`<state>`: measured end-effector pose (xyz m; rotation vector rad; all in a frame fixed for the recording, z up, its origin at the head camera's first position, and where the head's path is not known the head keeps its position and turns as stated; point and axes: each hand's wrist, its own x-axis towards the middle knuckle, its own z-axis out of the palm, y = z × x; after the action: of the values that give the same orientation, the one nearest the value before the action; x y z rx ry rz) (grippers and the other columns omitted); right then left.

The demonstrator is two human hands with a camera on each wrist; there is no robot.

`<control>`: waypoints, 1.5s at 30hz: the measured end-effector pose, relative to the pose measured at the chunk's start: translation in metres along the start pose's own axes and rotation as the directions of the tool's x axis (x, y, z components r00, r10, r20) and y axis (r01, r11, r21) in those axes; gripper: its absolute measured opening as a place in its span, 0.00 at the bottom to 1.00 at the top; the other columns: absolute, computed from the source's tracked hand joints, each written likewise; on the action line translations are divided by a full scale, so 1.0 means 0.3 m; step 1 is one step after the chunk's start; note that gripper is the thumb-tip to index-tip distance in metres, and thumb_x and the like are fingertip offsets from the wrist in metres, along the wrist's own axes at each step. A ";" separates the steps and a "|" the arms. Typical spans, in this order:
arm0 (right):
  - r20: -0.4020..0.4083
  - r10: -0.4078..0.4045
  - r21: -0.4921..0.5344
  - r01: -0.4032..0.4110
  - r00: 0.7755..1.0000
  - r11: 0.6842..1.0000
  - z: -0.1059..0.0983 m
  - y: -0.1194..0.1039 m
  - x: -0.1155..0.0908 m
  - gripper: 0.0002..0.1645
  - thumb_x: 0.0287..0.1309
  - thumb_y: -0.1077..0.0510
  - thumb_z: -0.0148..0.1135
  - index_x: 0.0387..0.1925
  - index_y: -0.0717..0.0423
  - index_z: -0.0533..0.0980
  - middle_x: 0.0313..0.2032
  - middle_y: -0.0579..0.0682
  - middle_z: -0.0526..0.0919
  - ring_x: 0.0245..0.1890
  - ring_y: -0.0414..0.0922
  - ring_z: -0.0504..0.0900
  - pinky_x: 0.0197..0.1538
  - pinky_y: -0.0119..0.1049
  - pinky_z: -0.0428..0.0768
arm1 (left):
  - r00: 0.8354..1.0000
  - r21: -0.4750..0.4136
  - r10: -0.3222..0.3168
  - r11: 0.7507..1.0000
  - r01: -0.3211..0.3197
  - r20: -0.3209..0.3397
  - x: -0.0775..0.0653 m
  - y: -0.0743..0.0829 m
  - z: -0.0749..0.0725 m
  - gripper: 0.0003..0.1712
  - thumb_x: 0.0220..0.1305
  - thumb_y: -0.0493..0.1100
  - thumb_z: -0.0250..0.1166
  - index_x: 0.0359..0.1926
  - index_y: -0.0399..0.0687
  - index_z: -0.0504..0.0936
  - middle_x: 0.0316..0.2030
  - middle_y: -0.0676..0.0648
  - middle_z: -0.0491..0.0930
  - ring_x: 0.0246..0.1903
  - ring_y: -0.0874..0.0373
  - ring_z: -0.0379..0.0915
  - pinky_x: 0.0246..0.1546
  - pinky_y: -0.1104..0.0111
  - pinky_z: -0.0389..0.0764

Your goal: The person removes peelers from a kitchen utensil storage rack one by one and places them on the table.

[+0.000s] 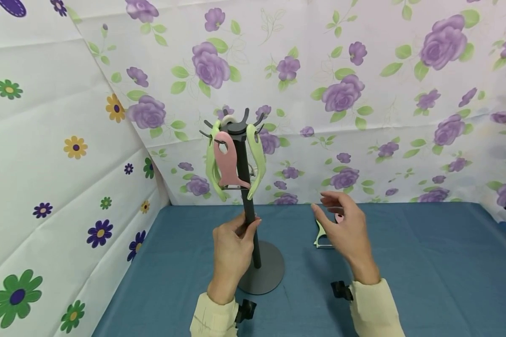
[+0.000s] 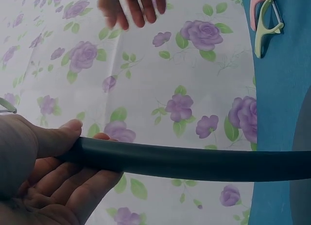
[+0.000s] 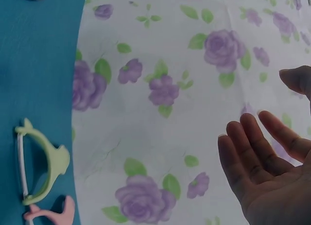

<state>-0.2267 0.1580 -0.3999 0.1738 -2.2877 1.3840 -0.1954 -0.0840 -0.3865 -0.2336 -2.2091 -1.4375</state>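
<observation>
My left hand (image 1: 232, 252) grips the dark pole (image 1: 255, 250) of a hook stand, thumb and fingers wrapped about its middle, as the left wrist view also shows. From the stand's top hooks hang a pink peeler (image 1: 226, 161) in front, a green peeler (image 1: 258, 157) on the right and another green one partly behind the pink. My right hand (image 1: 347, 229) is in the air right of the stand, fingers spread and holding nothing. Beyond it on the table lie a green peeler (image 3: 54, 162) and a pink peeler (image 3: 60, 216), partly hidden by that hand in the head view.
The stand's round grey base (image 1: 270, 276) is on a blue cloth-covered table (image 1: 430, 271). Flower-printed sheets rise behind (image 1: 388, 154) and at the left (image 1: 46, 178). A dark band with a small black block (image 1: 245, 310) is at each wrist.
</observation>
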 end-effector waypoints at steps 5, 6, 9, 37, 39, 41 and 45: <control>0.019 -0.045 0.024 0.044 0.999 0.999 0.015 -0.040 0.003 0.28 0.65 0.43 0.69 0.63 0.46 0.76 0.55 0.50 0.82 0.56 0.51 0.81 0.61 0.60 0.79 | 1.000 -0.007 -0.004 1.000 0.004 0.001 -0.002 -0.001 0.001 0.11 0.68 0.42 0.69 0.49 0.44 0.89 0.41 0.44 0.90 0.37 0.53 0.90 0.41 0.63 0.91; 0.017 -0.061 0.028 0.061 0.998 0.998 0.019 -0.047 0.005 0.27 0.65 0.44 0.70 0.62 0.46 0.76 0.55 0.50 0.82 0.55 0.50 0.82 0.61 0.57 0.80 | 1.000 -0.010 -0.003 1.000 0.003 0.001 -0.002 -0.002 0.001 0.12 0.69 0.42 0.69 0.49 0.44 0.89 0.41 0.43 0.90 0.38 0.53 0.90 0.41 0.63 0.91; 0.010 -0.119 0.044 0.118 0.993 0.992 0.032 -0.069 0.009 0.27 0.64 0.49 0.71 0.62 0.48 0.77 0.55 0.50 0.83 0.54 0.47 0.82 0.60 0.50 0.82 | 1.000 -0.022 -0.005 1.000 0.005 0.003 -0.003 -0.004 0.001 0.12 0.69 0.42 0.69 0.50 0.44 0.89 0.41 0.43 0.90 0.39 0.51 0.90 0.41 0.62 0.91; 0.009 -0.337 0.189 0.329 0.941 0.925 0.078 -0.285 0.022 0.34 0.58 0.58 0.76 0.65 0.48 0.75 0.57 0.50 0.81 0.57 0.44 0.80 0.63 0.46 0.82 | 1.000 -0.005 0.011 1.000 -0.011 -0.006 -0.008 -0.005 0.009 0.12 0.69 0.41 0.68 0.50 0.43 0.89 0.41 0.42 0.90 0.39 0.52 0.90 0.41 0.63 0.90; 0.012 -0.341 0.197 0.332 0.940 0.923 0.081 -0.296 0.024 0.34 0.58 0.58 0.76 0.66 0.48 0.74 0.58 0.51 0.81 0.58 0.45 0.80 0.63 0.47 0.81 | 1.000 -0.006 0.009 1.000 -0.009 -0.005 -0.008 -0.009 0.010 0.12 0.69 0.41 0.68 0.50 0.43 0.89 0.40 0.43 0.90 0.39 0.52 0.90 0.41 0.63 0.90; 0.017 -0.349 0.203 0.339 0.937 0.919 0.084 -0.306 0.027 0.35 0.58 0.58 0.76 0.66 0.48 0.74 0.59 0.52 0.80 0.59 0.45 0.80 0.64 0.48 0.81 | 1.000 -0.006 0.009 1.000 -0.009 -0.004 -0.008 -0.012 0.011 0.11 0.69 0.41 0.68 0.49 0.43 0.89 0.40 0.43 0.90 0.39 0.51 0.90 0.41 0.63 0.90; 0.041 -0.384 0.200 0.369 0.923 0.908 0.087 -0.326 0.032 0.37 0.57 0.58 0.77 0.67 0.46 0.73 0.61 0.50 0.79 0.61 0.46 0.79 0.64 0.48 0.81 | 1.000 -0.005 0.010 1.000 -0.010 0.001 -0.009 -0.013 0.009 0.12 0.70 0.41 0.68 0.50 0.43 0.89 0.40 0.43 0.90 0.39 0.52 0.90 0.41 0.64 0.90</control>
<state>-0.2108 0.0890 -0.3270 0.7055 -2.0371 1.4003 -0.1955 -0.0830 -0.3919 -0.2470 -2.2023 -1.4380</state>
